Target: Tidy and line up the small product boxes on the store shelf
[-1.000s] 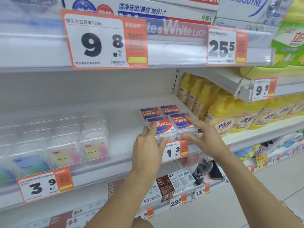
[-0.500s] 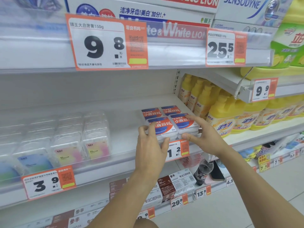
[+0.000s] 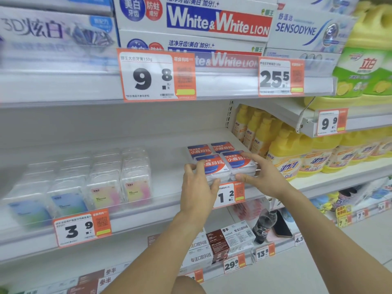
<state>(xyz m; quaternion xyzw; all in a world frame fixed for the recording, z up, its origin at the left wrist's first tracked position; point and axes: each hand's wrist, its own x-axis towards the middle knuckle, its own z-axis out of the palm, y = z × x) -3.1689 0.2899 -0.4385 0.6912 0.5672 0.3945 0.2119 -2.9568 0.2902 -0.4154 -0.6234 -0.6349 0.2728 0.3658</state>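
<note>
Head view: four small red-and-blue boxes are seen in a two-by-two block on the white shelf, right at its front edge above the 1.2 price tag. The front-left box is gripped by the left hand, fingers curled over its top, thumb against its front. The front-right box is clasped by the right hand, fingers laid over the lid, thumb pressed at the front. Yellow bottles are lined up just beside, to the right.

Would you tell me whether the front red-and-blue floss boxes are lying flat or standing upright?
Lying flat. The front red-and-blue floss boxes show their labelled faces upward, stacked, held between the left hand and right hand.
</note>
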